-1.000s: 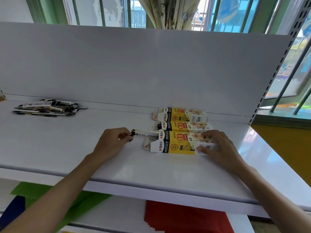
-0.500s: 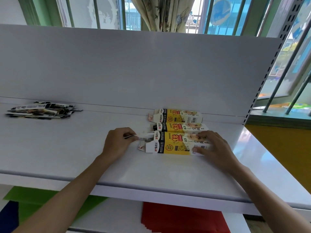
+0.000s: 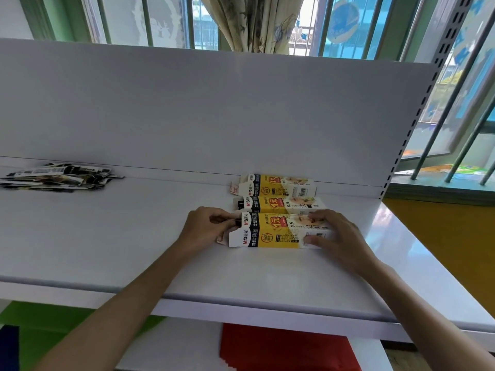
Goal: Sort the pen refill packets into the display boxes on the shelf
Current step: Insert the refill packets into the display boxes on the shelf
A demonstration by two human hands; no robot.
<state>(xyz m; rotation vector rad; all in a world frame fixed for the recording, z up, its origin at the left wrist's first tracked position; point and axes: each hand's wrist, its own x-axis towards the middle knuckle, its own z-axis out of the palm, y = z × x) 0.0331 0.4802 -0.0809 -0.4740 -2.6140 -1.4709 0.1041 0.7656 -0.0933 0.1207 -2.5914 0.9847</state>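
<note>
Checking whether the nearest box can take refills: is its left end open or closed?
Open. The nearest yellow-and-white cardboard display box has its left end flap folded out, where the left hand pinches a thin refill packet.

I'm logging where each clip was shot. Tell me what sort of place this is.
Probably a stationery shop, or a mock-up of one: a white retail shelf with a slotted upright, three yellow display boxes of pen refills lined up on it, and a loose pile of refill packets at its left.
</note>
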